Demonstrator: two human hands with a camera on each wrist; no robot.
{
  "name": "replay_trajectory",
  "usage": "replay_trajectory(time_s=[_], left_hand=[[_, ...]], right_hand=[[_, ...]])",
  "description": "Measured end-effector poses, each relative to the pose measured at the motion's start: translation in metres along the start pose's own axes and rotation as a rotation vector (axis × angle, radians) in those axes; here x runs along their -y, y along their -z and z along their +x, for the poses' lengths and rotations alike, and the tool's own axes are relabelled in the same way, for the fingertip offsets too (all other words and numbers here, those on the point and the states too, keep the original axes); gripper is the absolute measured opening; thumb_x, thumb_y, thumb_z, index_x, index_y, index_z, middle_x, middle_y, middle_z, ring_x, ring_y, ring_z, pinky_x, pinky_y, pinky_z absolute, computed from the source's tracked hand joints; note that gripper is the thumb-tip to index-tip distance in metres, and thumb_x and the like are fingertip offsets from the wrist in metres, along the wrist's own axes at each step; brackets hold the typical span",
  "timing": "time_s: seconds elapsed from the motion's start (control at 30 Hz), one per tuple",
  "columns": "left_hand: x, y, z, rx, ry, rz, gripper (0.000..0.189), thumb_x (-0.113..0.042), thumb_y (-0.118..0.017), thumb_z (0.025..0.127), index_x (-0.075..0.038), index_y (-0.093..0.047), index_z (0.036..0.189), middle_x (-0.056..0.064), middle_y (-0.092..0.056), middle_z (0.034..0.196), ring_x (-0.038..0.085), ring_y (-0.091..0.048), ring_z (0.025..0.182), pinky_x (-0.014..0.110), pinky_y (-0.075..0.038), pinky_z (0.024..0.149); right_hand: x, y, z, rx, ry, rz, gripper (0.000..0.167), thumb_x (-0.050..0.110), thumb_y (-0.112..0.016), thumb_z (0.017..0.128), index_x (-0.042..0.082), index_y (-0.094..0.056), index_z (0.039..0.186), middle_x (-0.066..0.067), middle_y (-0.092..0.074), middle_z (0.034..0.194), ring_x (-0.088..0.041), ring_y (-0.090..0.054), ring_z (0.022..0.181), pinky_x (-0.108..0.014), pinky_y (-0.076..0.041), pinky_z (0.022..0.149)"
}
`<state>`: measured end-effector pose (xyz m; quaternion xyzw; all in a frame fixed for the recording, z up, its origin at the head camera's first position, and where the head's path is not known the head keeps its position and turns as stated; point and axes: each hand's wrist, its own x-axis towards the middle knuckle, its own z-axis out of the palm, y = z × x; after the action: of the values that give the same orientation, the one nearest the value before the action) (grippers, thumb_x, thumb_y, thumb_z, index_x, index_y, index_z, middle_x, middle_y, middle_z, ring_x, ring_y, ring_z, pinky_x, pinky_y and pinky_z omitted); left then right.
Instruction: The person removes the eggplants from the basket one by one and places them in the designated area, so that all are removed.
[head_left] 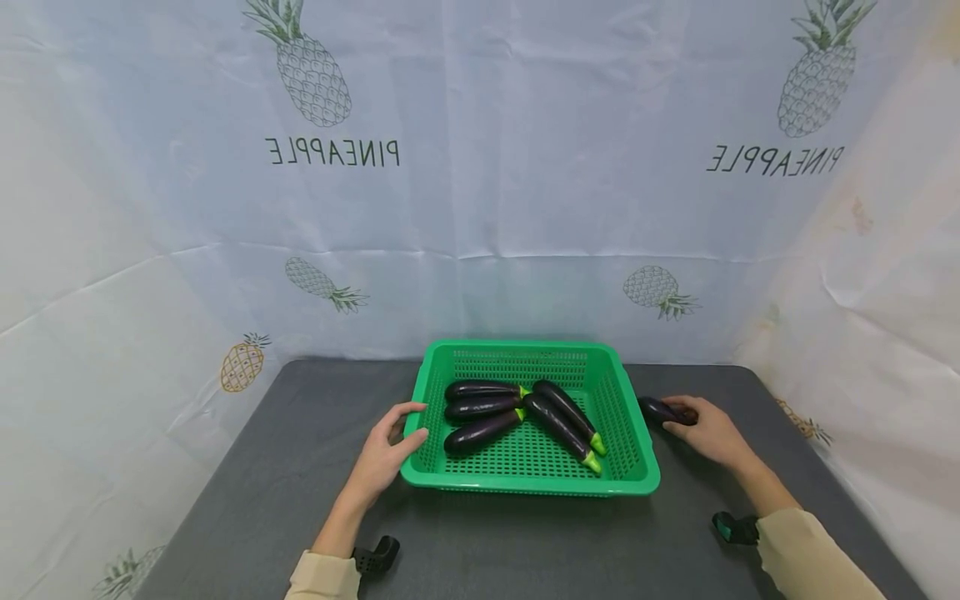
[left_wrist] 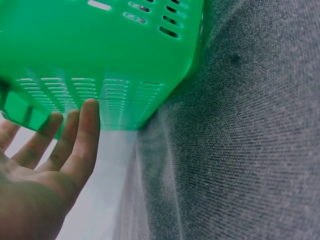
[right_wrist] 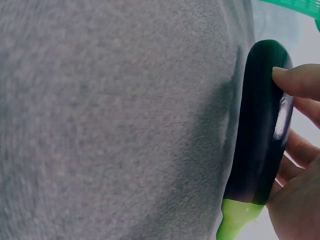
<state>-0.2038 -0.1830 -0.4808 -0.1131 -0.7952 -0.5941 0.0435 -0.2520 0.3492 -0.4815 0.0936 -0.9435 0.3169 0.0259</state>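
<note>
A green plastic basket [head_left: 525, 484] with slotted walls stands on the dark cloth, holding several purple eggplants [head_left: 480, 433] with light green stems. At its left side is my left hand [head_left: 382, 454], thumb and forefinger spread at the rim. The left wrist view has its fingers [left_wrist: 85, 145] nearly straight beside the outer wall. To the right of the basket, my right hand [head_left: 712, 433] grips another eggplant [right_wrist: 260, 130] between thumb and fingers. That eggplant's stem points toward the wrist in the right wrist view, and its body is close over the cloth.
A dark grey cloth [head_left: 525, 550] covers the table. Behind and beside it hang white sheets [head_left: 487, 208] printed with pineapples. Each wrist carries a black camera mount [head_left: 378, 556].
</note>
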Motion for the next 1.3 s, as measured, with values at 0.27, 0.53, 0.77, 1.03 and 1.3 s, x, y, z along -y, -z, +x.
replay_trajectory(time_s=[0.27, 0.53, 0.77, 1.03, 1.3], left_hand=[[0.000, -0.001, 0.000, -0.005, -0.004, -0.001, 0.043, -0.028, -0.067, 0.101, -0.016, -0.057, 0.141, 0.015, -0.045, 0.154, 0.038, -0.043, 0.142, 0.062, -0.043, 0.103], [0.000, 0.000, 0.001, -0.007, -0.002, -0.003, 0.044, -0.028, -0.067, 0.101, -0.017, -0.057, 0.141, 0.014, -0.045, 0.154, 0.039, -0.044, 0.141, 0.063, -0.042, 0.103], [-0.001, 0.000, -0.001, -0.007, 0.005, 0.005, 0.044, -0.029, -0.067, 0.101, -0.017, -0.057, 0.141, 0.014, -0.044, 0.154, 0.039, -0.043, 0.142, 0.064, -0.040, 0.104], [0.000, -0.001, -0.001, -0.002, 0.001, -0.005, 0.043, -0.028, -0.067, 0.101, -0.017, -0.057, 0.141, 0.014, -0.044, 0.154, 0.039, -0.041, 0.143, 0.065, -0.038, 0.106], [0.000, 0.000, 0.000, 0.001, -0.006, -0.006, 0.044, -0.029, -0.067, 0.101, -0.017, -0.056, 0.142, 0.013, -0.045, 0.153, 0.038, -0.045, 0.140, 0.063, -0.042, 0.103]], right_hand=[[-0.004, 0.000, -0.001, 0.010, 0.028, -0.010, 0.044, 0.013, -0.070, 0.097, -0.006, -0.058, 0.136, -0.030, -0.057, 0.124, -0.045, -0.060, 0.105, -0.048, -0.053, 0.073], [0.003, 0.006, 0.001, -0.008, 0.044, -0.024, 0.045, 0.016, -0.070, 0.097, -0.006, -0.059, 0.135, -0.029, -0.058, 0.123, -0.048, -0.058, 0.109, -0.057, -0.051, 0.079], [0.003, 0.008, 0.000, -0.016, 0.037, -0.047, 0.045, 0.015, -0.069, 0.097, -0.007, -0.057, 0.135, -0.031, -0.057, 0.125, -0.052, -0.056, 0.113, -0.062, -0.049, 0.083], [0.008, 0.012, -0.004, -0.038, 0.056, -0.031, 0.046, 0.019, -0.068, 0.099, -0.006, -0.057, 0.136, -0.031, -0.056, 0.129, -0.052, -0.055, 0.115, -0.063, -0.048, 0.087], [0.027, 0.024, -0.005, -0.094, 0.103, -0.035, 0.042, 0.020, -0.066, 0.101, -0.005, -0.059, 0.135, -0.029, -0.058, 0.127, -0.049, -0.057, 0.115, -0.062, -0.048, 0.092]])
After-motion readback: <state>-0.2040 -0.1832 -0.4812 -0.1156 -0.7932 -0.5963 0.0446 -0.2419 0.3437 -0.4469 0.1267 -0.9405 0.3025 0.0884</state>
